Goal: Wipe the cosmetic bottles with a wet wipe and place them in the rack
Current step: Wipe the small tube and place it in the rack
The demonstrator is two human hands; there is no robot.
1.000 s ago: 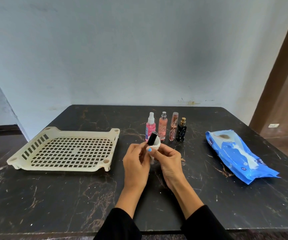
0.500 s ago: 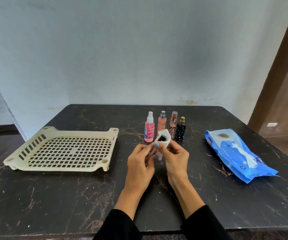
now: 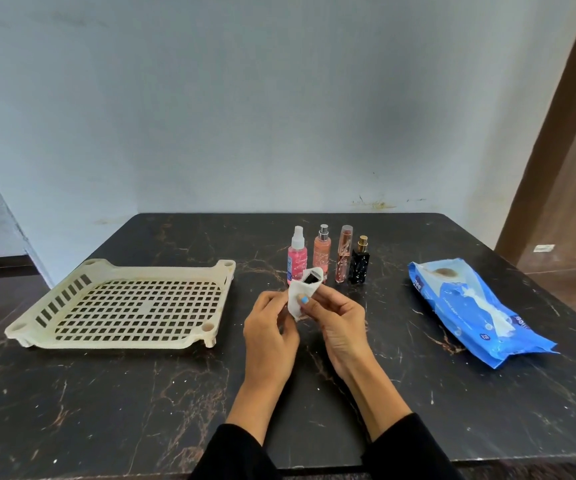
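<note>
In front of me, above the table, a small bottle with a black cap (image 3: 310, 278) is wrapped in a white wet wipe (image 3: 297, 301); only the cap shows. My left hand (image 3: 269, 327) grips the bottle's lower end from the left. My right hand (image 3: 342, 317) pinches the wipe around the bottle, thumb on the front. Behind the hands stand a pink spray bottle (image 3: 296, 258), a peach spray bottle (image 3: 321, 254), a slim rose tube (image 3: 343, 258) and a black bottle with a gold top (image 3: 359, 263). The cream plastic rack (image 3: 162, 265) lies to the left with nothing in it.
A blue pack of wet wipes (image 3: 470, 306) lies at the right with a wipe poking out of its opening. The dark marble table (image 3: 141, 393) ends at a pale wall behind. A brown door frame (image 3: 556, 133) stands at the far right.
The wipe has been pulled up over the bottle, covering the cap that stood bare a second ago. Both hands stayed close together in front of the row of bottles.
</note>
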